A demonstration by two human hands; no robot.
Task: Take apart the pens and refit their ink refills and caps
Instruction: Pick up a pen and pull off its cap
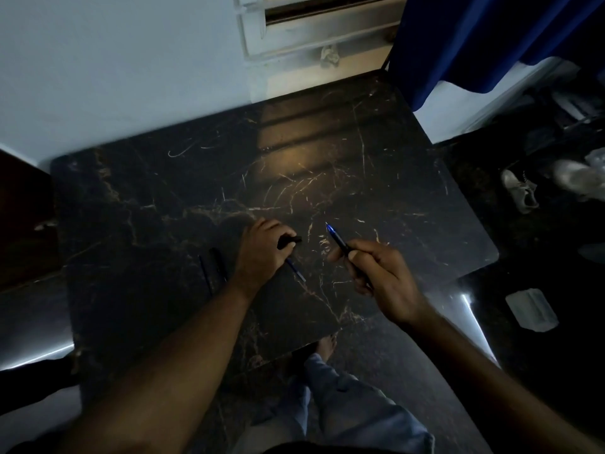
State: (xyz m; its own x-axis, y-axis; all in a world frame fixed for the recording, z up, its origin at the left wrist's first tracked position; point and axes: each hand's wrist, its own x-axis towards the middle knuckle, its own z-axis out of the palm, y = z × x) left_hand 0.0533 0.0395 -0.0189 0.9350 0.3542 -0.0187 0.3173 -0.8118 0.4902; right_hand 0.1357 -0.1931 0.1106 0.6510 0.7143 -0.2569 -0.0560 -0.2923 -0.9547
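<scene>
My right hand [376, 273] grips a dark pen [339, 239] with a blue tip, its point aimed up and to the left above the table. My left hand [262, 250] rests on the dark marble table [163, 191] with its fingers closed around a black pen cap [289, 241]. A thin blue refill [296, 271] sticks out from under that hand toward me. To the left of my left hand lie a dark pen barrel [218, 263] and a thin refill [205, 273], both flat on the table.
The table's far edge meets a pale wall with a window frame [314, 34]. A blue curtain [474, 44] hangs at the far right. Shoes [520, 191] and a pale packet [532, 309] lie on the floor to the right. My legs [343, 394] show below the near edge.
</scene>
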